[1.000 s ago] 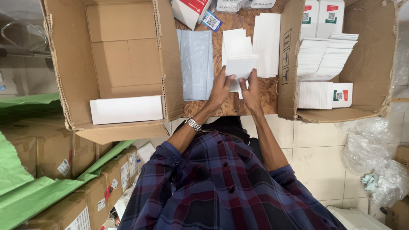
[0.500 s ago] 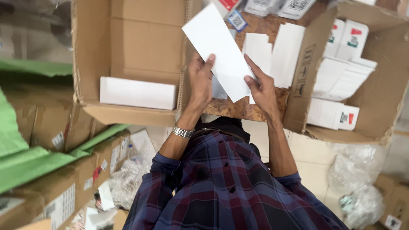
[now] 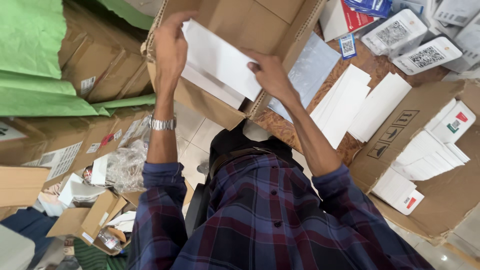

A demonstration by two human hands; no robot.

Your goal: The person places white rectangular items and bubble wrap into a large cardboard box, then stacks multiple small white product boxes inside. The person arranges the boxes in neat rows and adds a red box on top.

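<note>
Gripping white carton (image 3: 220,60) — both hands (image 3: 170,47)

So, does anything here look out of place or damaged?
Mostly clutter. Crumpled plastic wrap and loose scraps lie on the floor by the left cartons. The open box has a frayed front edge near the right hand. Both hands, left too, hold a white flat pack over it, tilted.

Both arms reach forward, sleeves pushed up to the elbows. The left hand (image 3: 170,47) is raised higher, fingers curled in a pinch, a watch on its wrist. The right hand (image 3: 270,75) sits lower, fingers bent, gripping
</note>
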